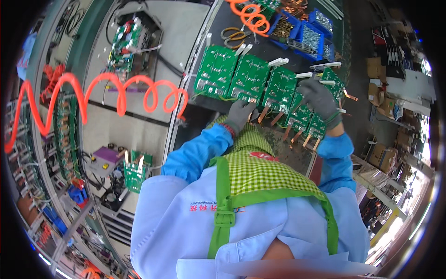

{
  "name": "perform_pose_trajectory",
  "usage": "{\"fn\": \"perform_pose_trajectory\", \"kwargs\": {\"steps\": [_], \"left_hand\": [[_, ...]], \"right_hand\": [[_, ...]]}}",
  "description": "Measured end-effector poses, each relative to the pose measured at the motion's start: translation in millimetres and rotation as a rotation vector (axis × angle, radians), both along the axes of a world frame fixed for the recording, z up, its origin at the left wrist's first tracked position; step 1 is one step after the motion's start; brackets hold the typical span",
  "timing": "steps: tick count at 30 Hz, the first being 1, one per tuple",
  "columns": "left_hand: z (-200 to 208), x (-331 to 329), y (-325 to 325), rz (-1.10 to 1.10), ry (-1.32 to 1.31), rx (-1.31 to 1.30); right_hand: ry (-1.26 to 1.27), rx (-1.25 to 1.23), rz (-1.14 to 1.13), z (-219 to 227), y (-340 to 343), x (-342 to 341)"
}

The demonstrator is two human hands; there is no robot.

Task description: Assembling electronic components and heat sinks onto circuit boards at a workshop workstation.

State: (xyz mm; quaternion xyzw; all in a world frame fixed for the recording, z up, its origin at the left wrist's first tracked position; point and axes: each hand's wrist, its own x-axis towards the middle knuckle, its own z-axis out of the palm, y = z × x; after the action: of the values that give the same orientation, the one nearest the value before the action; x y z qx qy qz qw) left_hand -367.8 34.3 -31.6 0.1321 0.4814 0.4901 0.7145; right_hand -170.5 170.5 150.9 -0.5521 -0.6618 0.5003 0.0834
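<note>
A row of green circuit boards lies on the dark workbench, with copper strips along their near edges and white pieces at their far edges. My left hand (240, 115), in a grey glove, is closed at the near edge of the second circuit board (249, 76), close to a copper strip (263, 114). Whatever its fingers hold is hidden. Over the right part of the row, my right hand (320, 100) has its gloved fingers bent down among the boards, beside the rightmost board (332, 83). The glove covers what lies under those fingers. The leftmost board (215, 69) is untouched.
Blue bins (310, 38) of small metal parts stand at the far right, near orange-handled scissors (234, 36) and a coiled orange hose (251, 18). Another coiled hose (121, 95) stretches across the left. An electronic assembly (127, 44) sits on the left bench.
</note>
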Motion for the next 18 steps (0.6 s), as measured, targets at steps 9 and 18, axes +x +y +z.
{"fn": "perform_pose_trajectory", "kwargs": {"steps": [9, 18], "left_hand": [[22.1, 2.8, -2.5, 0.021, 0.075, -0.242], [38.0, 3.2, 7.1, -0.049, 0.037, -0.346]], "right_hand": [[-0.431, 0.507, -0.136, -34.1, 234.6, 138.3], [-0.898, 0.278, 0.517, -179.6, 340.3, 261.5]]}}
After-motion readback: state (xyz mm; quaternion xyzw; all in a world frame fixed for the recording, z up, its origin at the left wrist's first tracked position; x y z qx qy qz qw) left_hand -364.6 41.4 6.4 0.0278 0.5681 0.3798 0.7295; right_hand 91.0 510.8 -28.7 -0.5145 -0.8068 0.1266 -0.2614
